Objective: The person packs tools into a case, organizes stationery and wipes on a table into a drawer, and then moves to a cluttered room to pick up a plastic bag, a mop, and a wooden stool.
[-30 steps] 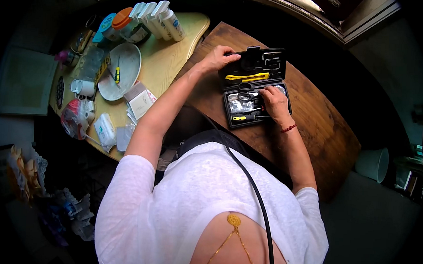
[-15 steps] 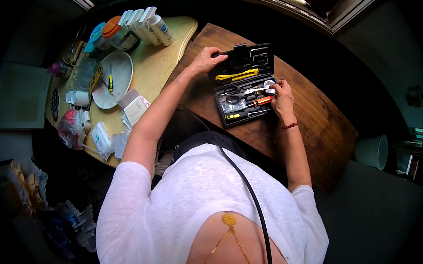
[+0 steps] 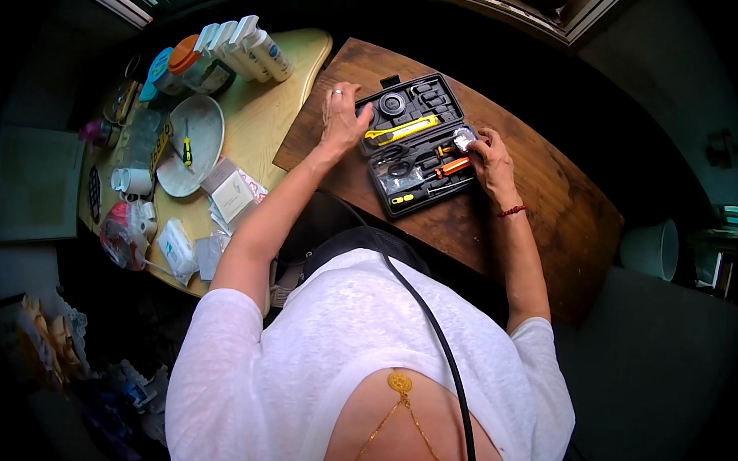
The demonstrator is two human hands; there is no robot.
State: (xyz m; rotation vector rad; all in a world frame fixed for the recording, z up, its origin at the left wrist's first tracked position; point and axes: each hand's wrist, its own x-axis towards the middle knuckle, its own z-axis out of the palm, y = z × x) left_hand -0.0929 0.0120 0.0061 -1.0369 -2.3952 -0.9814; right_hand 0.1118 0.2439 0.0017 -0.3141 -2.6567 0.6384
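A black toolbox (image 3: 422,201) lies open on the brown wooden table. Its lid holds a yellow utility knife (image 3: 401,130) and a round black item (image 3: 392,105). In the base are black scissors (image 3: 400,168), an orange-handled tool (image 3: 455,166), a small plastic bag and a black-and-yellow handle (image 3: 402,200). My left hand (image 3: 343,118) is at the lid's left edge, fingers apart and holding nothing. Over the base's right end, my right hand (image 3: 491,159) pinches a shiny silvery item (image 3: 463,140), partly covered by the fingers.
The brown table (image 3: 550,230) extends to the right of the box. A pale table (image 3: 286,100) at the left bears spray bottles (image 3: 265,55), lidded jars, a large plate (image 3: 214,133) with a screwdriver (image 3: 187,149), cups and packets. A bucket (image 3: 650,249) stands at the right.
The lid now lies further back, flatter than before. My left hand has let go of it and spread its fingers. My right hand has raised the silvery item from the box's right end.
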